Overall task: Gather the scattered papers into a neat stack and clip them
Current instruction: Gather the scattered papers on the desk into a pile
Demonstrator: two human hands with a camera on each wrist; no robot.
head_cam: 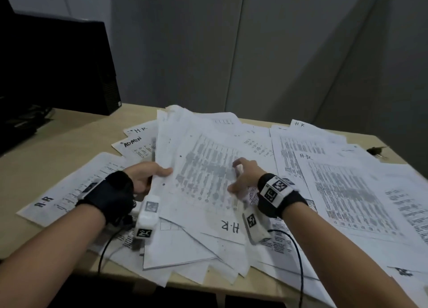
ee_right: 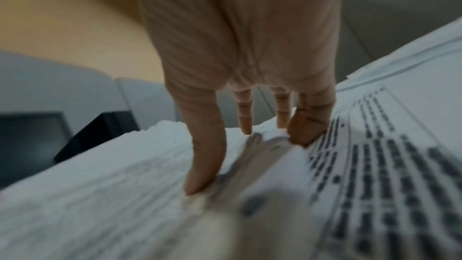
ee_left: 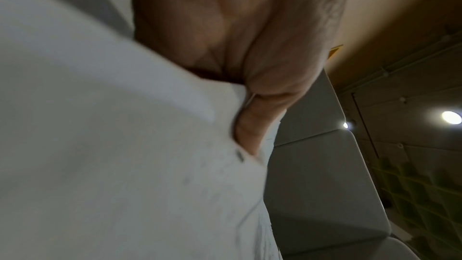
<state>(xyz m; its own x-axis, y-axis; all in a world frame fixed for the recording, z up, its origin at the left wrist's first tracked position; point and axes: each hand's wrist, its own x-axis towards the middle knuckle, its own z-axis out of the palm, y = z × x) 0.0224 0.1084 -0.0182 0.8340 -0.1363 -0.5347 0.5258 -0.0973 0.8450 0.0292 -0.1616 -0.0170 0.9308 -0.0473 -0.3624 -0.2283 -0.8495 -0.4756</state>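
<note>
A loose sheaf of printed papers point(head_cam: 203, 168) lies fanned across the middle of the wooden table point(head_cam: 76, 131). My left hand point(head_cam: 157, 174) grips the sheaf's left edge, thumb on top and fingers hidden beneath. The left wrist view shows that left hand point(ee_left: 250, 106) with its thumb pressed onto the white sheets point(ee_left: 100, 145). My right hand point(head_cam: 240, 175) rests on the sheaf's right side with spread, nearly straight fingers. In the right wrist view the right hand point(ee_right: 250, 126) touches the paper point(ee_right: 100, 205), which bulges up between the fingers. A small dark object like a binder clip point(head_cam: 377, 150) lies at the far right.
More sheets marked "H-R" spread over the right half point(head_cam: 347, 191) and the left side point(head_cam: 58, 191) of the table; some overhang the front edge. A black computer tower point(head_cam: 58, 64) stands at the back left. Grey partition panels point(head_cam: 278, 52) close the back. Cables hang from my wrists.
</note>
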